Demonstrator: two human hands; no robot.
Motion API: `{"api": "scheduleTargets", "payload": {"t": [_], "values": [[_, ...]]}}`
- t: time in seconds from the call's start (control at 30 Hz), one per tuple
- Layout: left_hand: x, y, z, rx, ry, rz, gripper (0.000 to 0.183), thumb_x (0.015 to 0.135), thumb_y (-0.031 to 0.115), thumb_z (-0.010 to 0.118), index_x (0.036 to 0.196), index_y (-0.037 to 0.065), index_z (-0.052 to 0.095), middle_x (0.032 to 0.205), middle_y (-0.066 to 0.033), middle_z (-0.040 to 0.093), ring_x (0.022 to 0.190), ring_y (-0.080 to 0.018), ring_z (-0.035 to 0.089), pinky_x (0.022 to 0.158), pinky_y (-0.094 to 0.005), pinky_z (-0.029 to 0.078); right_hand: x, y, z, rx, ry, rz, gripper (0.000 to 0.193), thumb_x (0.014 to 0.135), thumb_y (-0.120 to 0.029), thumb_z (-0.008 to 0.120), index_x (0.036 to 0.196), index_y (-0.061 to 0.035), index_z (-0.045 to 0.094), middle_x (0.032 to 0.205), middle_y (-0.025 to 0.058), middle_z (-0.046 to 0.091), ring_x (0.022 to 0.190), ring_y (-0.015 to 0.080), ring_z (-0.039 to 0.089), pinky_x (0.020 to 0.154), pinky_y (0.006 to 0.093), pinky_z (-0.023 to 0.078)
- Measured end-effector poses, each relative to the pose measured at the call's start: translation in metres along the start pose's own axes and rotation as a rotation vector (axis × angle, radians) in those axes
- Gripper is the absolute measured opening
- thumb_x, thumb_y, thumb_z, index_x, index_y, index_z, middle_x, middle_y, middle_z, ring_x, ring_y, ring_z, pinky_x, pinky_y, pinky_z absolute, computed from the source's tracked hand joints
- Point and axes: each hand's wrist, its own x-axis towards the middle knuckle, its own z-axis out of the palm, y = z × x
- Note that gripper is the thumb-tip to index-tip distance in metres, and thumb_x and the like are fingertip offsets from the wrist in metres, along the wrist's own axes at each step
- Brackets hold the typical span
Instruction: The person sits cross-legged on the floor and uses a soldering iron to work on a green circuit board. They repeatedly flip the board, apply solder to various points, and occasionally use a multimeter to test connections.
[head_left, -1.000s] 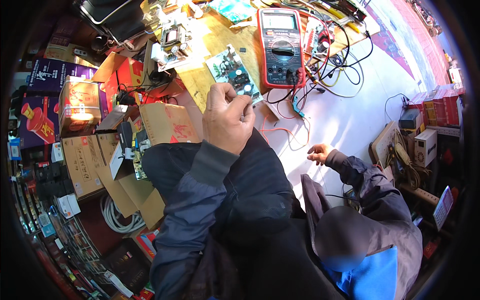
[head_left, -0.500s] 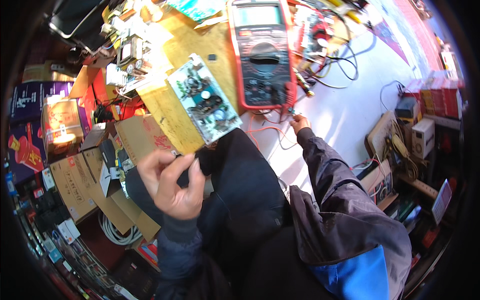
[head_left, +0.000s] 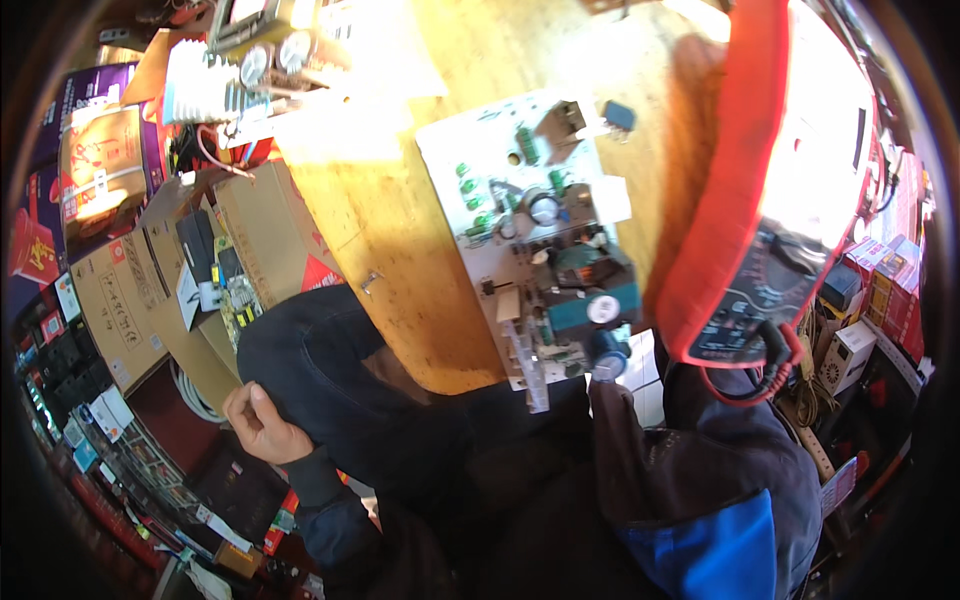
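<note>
My left hand (head_left: 262, 428) is beside my left knee, fingers curled and thumb drawn in; anything inside is hidden. The large red-and-grey multimeter (head_left: 722, 205) fills the right side, tilted, with glare over its upper face. Behind it my right hand is hidden; only the dark right sleeve (head_left: 700, 400) shows below. A blurred brownish patch by the meter's upper left edge cannot be made out. Left of the meter, a white circuit board (head_left: 455, 190) with capacitors, a transformer and green parts lies at the wooden table's near edge. A small blue-black component (head_left: 618, 115) sits by its top right corner.
The wooden table (head_left: 390, 290) ends just above my lap. Another board with big capacitors (head_left: 275, 65) stands at the back left. Open cardboard boxes (head_left: 120, 300) crowd the left. On the right are a white power unit (head_left: 846, 358) and stacked red boxes (head_left: 893, 300).
My left hand has come down and left, to beside my knee, out of its pinch. The multimeter and circuit board look much larger and farther right. My right hand has gone behind the meter.
</note>
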Motion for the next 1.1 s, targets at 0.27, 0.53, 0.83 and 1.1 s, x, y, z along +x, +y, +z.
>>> {"api": "scheduleTargets", "payload": {"t": [0.27, 0.53, 0.83, 1.1], "values": [[0.003, 0.000, 0.006, 0.050, 0.011, 0.038, 0.009, 0.103, 0.011, 0.066, 0.103, 0.003, 0.063, 0.100, -0.0015, 0.060, 0.092, -0.0096, 0.055, 0.087, -0.0269, 0.045, -0.001, 0.012, 0.006, -0.137, -0.052, -0.060, 0.042, 0.091, -0.029, 0.067, 0.128, -0.0078, 0.065, 0.117, 0.0203, 0.068, 0.109, 0.0400, 0.065, 0.096, 0.0544, 0.049], [0.004, 0.005, 0.011, 0.035, 0.032, 0.051, 0.008, 0.102, 0.010, 0.067, 0.102, 0.003, 0.063, 0.099, -0.0007, 0.059, 0.091, -0.0090, 0.054, 0.087, -0.0266, 0.045, -0.003, 0.014, 0.011, -0.216, -0.062, -0.134, 0.044, 0.094, -0.030, 0.062, 0.131, -0.0054, 0.064, 0.124, 0.0239, 0.066, 0.115, 0.0432, 0.063, 0.101, 0.0588, 0.046], [0.008, 0.011, 0.019, -0.102, 0.016, 0.069, 0.009, 0.099, 0.008, 0.070, 0.104, 0.002, 0.065, 0.103, -0.0023, 0.059, 0.092, -0.0104, 0.056, 0.086, -0.0268, 0.047, -0.009, 0.083, 0.040, -0.541, 0.123, -0.524, 0.047, 0.097, -0.030, 0.057, 0.135, -0.0026, 0.061, 0.132, 0.0279, 0.063, 0.123, 0.0469, 0.060, 0.105, 0.0637, 0.043], [0.007, 0.029, 0.023, -0.197, 0.013, 0.221, 0.008, 0.095, 0.005, 0.072, 0.093, 0.000, 0.066, 0.099, -0.0017, 0.058, 0.078, -0.0076, 0.051, 0.071, -0.0242, 0.044, -0.119, 0.109, -0.003, 0.454, 0.073, -0.205, 0.034, 0.085, -0.003, 0.071, 0.117, -0.0005, 0.060, 0.097, 0.0178, 0.068, 0.091, 0.0296, 0.067, 0.083, 0.0425, 0.054]]}}
